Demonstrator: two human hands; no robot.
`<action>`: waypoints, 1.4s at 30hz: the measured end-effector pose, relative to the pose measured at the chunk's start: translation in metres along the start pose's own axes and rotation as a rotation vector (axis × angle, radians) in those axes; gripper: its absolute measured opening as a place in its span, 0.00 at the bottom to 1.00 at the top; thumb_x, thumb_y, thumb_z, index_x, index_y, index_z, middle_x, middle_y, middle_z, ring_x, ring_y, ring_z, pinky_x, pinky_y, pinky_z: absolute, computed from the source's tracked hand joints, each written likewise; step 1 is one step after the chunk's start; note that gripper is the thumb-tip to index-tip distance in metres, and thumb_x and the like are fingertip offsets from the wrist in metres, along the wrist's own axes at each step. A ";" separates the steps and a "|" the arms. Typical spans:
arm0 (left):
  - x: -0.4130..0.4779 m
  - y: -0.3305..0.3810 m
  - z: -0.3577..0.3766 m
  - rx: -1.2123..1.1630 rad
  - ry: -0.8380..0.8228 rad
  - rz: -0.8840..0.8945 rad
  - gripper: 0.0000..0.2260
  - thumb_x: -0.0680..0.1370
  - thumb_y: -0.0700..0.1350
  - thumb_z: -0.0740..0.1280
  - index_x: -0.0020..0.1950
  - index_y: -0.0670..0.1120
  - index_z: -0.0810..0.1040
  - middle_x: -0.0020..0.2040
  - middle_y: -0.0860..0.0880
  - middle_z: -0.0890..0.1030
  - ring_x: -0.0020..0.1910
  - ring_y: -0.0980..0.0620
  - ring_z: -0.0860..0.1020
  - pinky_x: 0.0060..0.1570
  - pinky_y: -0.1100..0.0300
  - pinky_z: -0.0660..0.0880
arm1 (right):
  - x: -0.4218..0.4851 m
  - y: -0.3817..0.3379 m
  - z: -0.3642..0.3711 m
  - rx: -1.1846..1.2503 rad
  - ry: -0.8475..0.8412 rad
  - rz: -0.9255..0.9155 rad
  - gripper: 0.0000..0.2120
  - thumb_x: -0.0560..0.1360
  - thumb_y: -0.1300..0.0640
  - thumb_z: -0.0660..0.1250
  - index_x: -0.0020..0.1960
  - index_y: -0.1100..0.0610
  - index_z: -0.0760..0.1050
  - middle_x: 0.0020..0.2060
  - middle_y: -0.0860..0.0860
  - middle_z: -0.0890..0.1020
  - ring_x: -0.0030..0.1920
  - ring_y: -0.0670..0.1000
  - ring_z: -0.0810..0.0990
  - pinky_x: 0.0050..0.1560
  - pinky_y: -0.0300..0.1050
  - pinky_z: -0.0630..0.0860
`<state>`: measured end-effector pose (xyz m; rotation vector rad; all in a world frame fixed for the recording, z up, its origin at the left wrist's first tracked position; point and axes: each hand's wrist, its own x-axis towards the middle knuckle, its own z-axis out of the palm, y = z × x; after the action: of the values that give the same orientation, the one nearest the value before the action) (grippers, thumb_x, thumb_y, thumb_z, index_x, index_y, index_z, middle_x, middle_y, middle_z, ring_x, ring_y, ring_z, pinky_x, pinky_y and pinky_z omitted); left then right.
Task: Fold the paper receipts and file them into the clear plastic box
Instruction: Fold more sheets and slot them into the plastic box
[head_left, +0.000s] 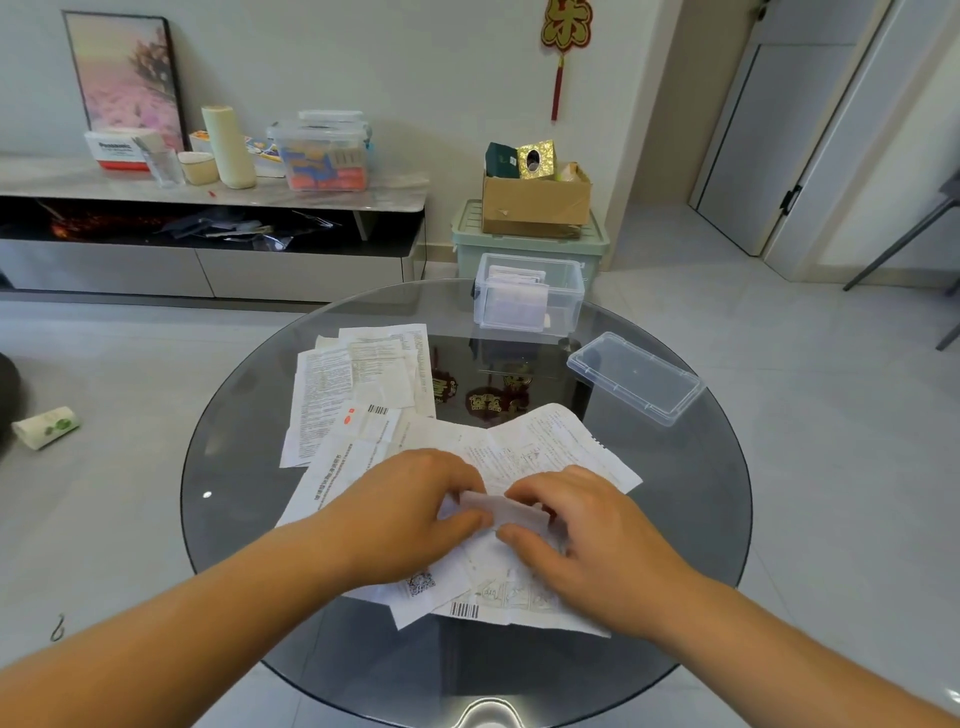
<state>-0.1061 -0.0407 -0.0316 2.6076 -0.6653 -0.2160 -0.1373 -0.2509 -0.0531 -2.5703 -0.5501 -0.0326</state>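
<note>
A: Far left, the pile (353, 379) of unfolded receipts fans across the table (249, 467), sheets overlapping.

B: First hazard right there. Thin paper on smooth glass: one brush of a forearm and I reckon some of it slides to the floor.

A: Moving in, the left hand (410, 512) has thumb and curled fingers pinching the left end of a small slip (506, 506), just over the loose papers.

B: And the right hand (587, 530) mirrors it, fingers curled over the right end, thumb below. Both are pinching, mid-fold by the look of it.

A: What spoils the fold?

B: Edges out of line when the crease goes in. It comes out skewed and may sit badly in the box. The fingers hide those edges, so I can't tell whether they meet.

A: Under the hands lies a big creased sheet (545, 441).

B: That's a soft base. Press down there and the sheet could get caught in the crease or dragged along.

A: Further right and far across, the box (563, 312) stands open with papers upright inside. The lid (636, 376) lies apart from it, near the rim.

B: It's a long reach. A light box could skid or tip at the drop-in, and a stray elbow could knock that lid off.
</note>
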 end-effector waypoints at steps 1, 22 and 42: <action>0.002 -0.001 0.002 0.009 0.014 -0.010 0.09 0.79 0.58 0.65 0.52 0.55 0.80 0.48 0.57 0.80 0.48 0.58 0.76 0.50 0.61 0.74 | 0.000 0.001 -0.001 0.010 0.003 0.014 0.11 0.78 0.39 0.63 0.55 0.44 0.75 0.45 0.37 0.76 0.49 0.41 0.72 0.50 0.37 0.68; 0.030 -0.007 0.012 0.086 -0.051 -0.303 0.23 0.71 0.68 0.70 0.61 0.64 0.66 0.61 0.56 0.70 0.62 0.51 0.65 0.66 0.49 0.64 | 0.023 0.016 -0.011 -0.032 -0.163 0.353 0.28 0.74 0.38 0.69 0.70 0.34 0.63 0.61 0.42 0.67 0.68 0.49 0.61 0.69 0.52 0.55; 0.027 -0.003 0.007 0.036 -0.018 -0.238 0.23 0.74 0.59 0.72 0.65 0.65 0.66 0.59 0.58 0.71 0.62 0.53 0.66 0.67 0.51 0.64 | 0.019 0.015 -0.022 -0.035 -0.216 0.222 0.26 0.78 0.43 0.65 0.74 0.34 0.61 0.64 0.41 0.66 0.70 0.48 0.60 0.74 0.56 0.57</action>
<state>-0.0831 -0.0540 -0.0399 2.7200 -0.3664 -0.3020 -0.1117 -0.2662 -0.0388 -2.6714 -0.3395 0.3169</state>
